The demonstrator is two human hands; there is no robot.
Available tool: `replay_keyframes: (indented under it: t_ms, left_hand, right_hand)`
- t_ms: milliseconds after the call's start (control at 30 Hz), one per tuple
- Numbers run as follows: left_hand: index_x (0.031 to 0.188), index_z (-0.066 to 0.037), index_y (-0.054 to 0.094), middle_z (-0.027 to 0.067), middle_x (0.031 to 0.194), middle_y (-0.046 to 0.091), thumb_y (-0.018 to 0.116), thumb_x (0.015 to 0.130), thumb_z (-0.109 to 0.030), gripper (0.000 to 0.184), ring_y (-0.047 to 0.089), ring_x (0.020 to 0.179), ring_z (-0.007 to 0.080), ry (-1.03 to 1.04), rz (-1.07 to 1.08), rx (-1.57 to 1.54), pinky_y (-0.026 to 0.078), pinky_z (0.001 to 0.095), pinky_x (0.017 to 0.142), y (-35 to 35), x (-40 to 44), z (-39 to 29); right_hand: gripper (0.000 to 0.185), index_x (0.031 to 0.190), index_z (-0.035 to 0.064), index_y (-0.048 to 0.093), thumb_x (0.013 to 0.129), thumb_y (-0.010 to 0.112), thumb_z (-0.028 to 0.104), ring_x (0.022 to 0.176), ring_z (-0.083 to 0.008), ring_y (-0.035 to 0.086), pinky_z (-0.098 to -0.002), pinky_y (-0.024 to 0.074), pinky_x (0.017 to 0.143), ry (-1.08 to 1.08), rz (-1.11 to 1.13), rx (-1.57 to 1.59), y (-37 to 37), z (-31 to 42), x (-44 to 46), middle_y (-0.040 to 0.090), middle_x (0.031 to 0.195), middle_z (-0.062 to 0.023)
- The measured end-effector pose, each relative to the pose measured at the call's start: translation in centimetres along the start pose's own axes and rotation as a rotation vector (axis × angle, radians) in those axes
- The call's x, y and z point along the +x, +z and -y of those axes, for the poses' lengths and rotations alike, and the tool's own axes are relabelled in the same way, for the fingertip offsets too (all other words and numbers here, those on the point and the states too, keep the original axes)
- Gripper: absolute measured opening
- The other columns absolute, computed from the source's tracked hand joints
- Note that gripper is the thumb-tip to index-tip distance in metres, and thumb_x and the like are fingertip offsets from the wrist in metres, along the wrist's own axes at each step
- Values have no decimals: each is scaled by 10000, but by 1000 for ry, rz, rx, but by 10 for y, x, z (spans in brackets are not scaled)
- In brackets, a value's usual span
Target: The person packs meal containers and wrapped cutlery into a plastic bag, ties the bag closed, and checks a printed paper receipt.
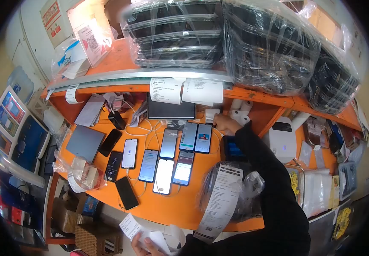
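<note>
At the bottom edge, my left hand [145, 246] is closed round several printed paper receipts [130, 226], some of them curling to the right. My right hand [227, 123] reaches across the orange desk to its back, fingers curled down beside a small white block or pad [212, 114]. What the fingertips hold, if anything, is too small to tell. Just left of that hand lies a lit smartphone [203, 138]. Under my right forearm sits a plastic-wrapped dark package [253, 205], with a long printed receipt [221, 200] on it.
Several phones, some on white cables, cover the middle of the desk [184, 209]. A grey laptop [85, 143] lies left. Receipts hang from the shelf [253, 99], which bears wrapped black containers [176, 34]. A white printer [282, 141] and paper rolls [241, 115] stand right.
</note>
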State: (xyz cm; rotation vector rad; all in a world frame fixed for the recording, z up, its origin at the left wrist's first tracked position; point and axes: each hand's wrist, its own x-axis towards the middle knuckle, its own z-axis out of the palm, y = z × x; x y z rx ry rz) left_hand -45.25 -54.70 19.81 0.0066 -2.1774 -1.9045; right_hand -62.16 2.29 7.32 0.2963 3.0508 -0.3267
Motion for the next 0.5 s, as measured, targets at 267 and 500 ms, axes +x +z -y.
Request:
replay_keyframes:
  t_ms: [267,500]
  left_hand:
    - [1074,57,572,184,958,623,457,970,-97,219,639,700,216,67,95,-247,533,292,562,20,3,2]
    - [1210,69,550,179,1067,621,429,981,-109,315,626,921,228,296,257,-232,527,340,831,35,-6,-20]
  right_hand:
    - [169,903,57,608,769,709,52,872,-167,611,-321,493,717,-229,-152,616,-140,123,-138,615,936,-84]
    - [417,1187,-4,567,797,649,-125,1105,-171,578,-262,526,907,-201,-381,1135,-230,185,-299,578,1147,-79]
